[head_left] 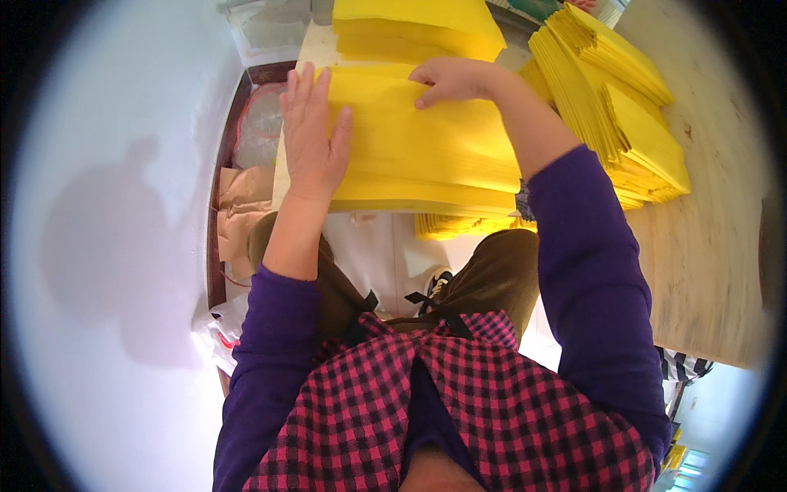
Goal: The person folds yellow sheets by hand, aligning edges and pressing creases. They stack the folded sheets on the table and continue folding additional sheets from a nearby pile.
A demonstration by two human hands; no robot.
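Observation:
A stack of bright yellow sheets [410, 152], with layered edges toward me, lies on a pale board in front of my legs. My left hand [311, 139] rests flat along the stack's left side, fingers stretched toward the far edge and thumb spread. Near the far edge, my right hand [459, 80] touches the top sheet with bent fingers. Its thumb and forefinger are apart, with yellow surface showing between them; the other fingertips are hidden. Another yellow pile [418, 25] lies just beyond both hands.
Several folded yellow bundles [607, 107] are heaped at the right on a wooden surface [697, 271]. More yellow layers [459, 225] show below the stack's near edge. A white wall [106, 328] stands close on my left, with brown paper [246, 205] and clear plastic beside it.

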